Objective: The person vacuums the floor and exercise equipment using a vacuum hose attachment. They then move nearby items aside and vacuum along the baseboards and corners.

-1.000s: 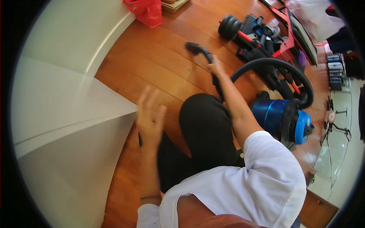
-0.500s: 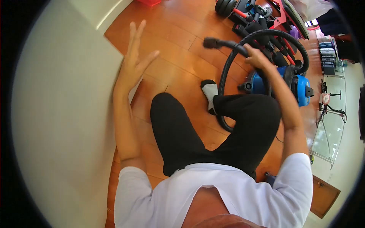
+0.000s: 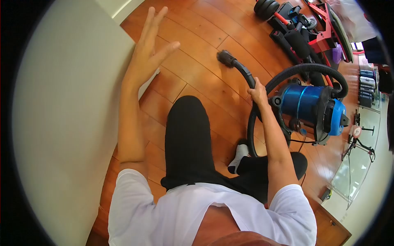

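My right hand [image 3: 257, 92] is wrapped around the black vacuum hose handle [image 3: 245, 74]. A dark brush head [image 3: 225, 58] on its end is just above or on the wooden floor; I cannot tell which. From my hand the ribbed hose [image 3: 305, 68] loops around to a blue vacuum cleaner [image 3: 301, 99] at the right. My left hand [image 3: 148, 57] is held with its fingers spread, holding nothing. It is beside the edge of a large pale panel [image 3: 74, 115]; whether the palm touches that edge is hidden.
Wooden floor [image 3: 197, 33] stretches ahead. Dumbbell weights [image 3: 266, 9] and black and red exercise equipment [image 3: 301, 43] stand at the upper right. A glass shelf [image 3: 352, 162] is on the far right. My knee [image 3: 189, 110] and socked foot [image 3: 238, 158] are below my hands.
My right hand has moved lower in view, bringing the brush head down with the handle. The view has shifted, showing more of the vacuum cleaner. My left hand stays spread by the panel.
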Available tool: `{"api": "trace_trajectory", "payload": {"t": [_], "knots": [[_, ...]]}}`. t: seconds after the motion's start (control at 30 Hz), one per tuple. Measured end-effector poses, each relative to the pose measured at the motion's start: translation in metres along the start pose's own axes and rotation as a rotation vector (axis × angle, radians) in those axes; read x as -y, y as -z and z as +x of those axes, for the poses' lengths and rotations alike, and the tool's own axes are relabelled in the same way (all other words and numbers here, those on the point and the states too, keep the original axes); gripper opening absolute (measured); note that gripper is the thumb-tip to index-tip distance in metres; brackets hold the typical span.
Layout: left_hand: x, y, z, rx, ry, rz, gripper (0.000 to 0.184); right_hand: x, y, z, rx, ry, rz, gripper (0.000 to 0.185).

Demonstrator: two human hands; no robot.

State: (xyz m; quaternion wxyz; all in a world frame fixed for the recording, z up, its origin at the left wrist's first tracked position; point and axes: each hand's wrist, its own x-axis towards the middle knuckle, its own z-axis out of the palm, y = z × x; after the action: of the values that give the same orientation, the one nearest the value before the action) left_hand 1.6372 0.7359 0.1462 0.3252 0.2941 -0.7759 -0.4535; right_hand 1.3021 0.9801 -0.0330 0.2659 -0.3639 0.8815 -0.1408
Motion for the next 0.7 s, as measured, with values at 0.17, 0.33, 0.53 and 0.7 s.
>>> {"api": "trace_trajectory", "payload": {"t": [0.17,0.33,0.53,0.7], "knots": [[0.017,-0.077,-0.047,0.480,0.021,-0.079,0.060,0.058,-0.038,0.058,-0.013,0.110,0.038,0.049],[0.023,-0.110,-0.131,0.852,0.123,0.109,0.053,0.069,-0.046,0.146,-0.064,0.132,0.253,0.046],[-0.020,-0.080,-0.180,0.731,0.218,0.071,0.058,0.049,-0.043,0.155,-0.214,0.018,0.281,0.043],[-0.032,-0.086,-0.180,0.704,0.157,0.015,0.061,0.056,-0.045,0.131,-0.309,-0.080,0.255,0.039]]}}
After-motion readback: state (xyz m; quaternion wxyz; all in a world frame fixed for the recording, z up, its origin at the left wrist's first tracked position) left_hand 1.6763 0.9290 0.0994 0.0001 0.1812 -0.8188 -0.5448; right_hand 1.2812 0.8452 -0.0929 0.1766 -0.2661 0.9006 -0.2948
